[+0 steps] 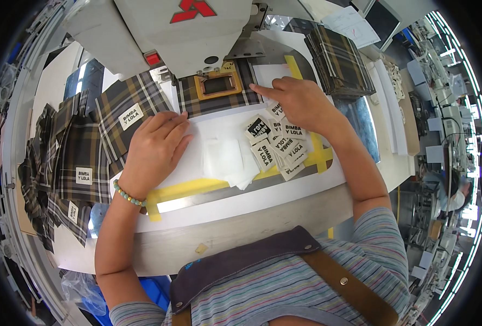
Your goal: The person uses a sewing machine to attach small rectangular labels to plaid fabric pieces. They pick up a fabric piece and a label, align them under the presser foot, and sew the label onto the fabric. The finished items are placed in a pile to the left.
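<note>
A piece of dark plaid cloth point(186, 96) lies under the sewing machine head point(184, 32). An orange-brown clamp frame point(201, 91) with a rectangular opening rests on it. My right hand point(295, 102) touches the cloth's right edge with a stretched index finger, its other fingers bent. My left hand point(158, 149) lies near the cloth's lower left corner, fingers loosely stretched and thumb apart, with nothing visible in it. Below my right hand is a loose pile of small white printed labels point(284, 144), one of them dark. Thin white squares point(223, 163) lie left of the labels.
Plaid pieces with labels on them point(80, 152) spread at the left. A stack of plaid pieces point(338, 62) stands at the back right, near a paper sheet point(351, 26). Yellow tape point(189, 190) borders the white work surface. A clear plastic bag point(83, 293) hangs lower left.
</note>
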`<move>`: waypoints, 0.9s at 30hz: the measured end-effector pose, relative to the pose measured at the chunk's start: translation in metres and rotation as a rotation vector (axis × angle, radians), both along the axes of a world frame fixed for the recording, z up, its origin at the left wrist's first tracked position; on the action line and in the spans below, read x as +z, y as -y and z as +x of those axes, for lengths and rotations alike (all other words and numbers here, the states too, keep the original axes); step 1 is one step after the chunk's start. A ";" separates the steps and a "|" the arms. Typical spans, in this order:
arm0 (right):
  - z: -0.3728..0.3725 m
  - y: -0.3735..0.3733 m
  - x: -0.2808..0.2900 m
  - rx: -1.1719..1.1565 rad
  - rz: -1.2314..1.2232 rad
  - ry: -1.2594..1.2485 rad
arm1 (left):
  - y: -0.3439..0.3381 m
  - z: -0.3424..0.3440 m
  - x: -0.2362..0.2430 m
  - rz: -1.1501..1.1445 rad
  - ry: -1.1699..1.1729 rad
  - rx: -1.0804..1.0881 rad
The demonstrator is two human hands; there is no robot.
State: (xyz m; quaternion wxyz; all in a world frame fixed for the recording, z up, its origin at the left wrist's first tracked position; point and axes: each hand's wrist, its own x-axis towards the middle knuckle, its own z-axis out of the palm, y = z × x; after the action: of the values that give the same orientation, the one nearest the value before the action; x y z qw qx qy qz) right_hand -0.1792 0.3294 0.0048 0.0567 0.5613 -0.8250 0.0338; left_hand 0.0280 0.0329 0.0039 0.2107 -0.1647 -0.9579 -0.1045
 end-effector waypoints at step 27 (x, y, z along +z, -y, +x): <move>-0.037 0.105 0.007 -0.160 -0.353 0.724 | -0.025 -0.038 -0.006 -0.071 -0.134 -0.175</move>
State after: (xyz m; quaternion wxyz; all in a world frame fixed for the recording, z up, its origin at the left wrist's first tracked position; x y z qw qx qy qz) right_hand -0.2166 0.2241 0.0115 -0.1395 0.4288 -0.8141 0.3660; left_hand -0.0099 0.0574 -0.0020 0.2584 -0.2619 -0.9266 -0.0772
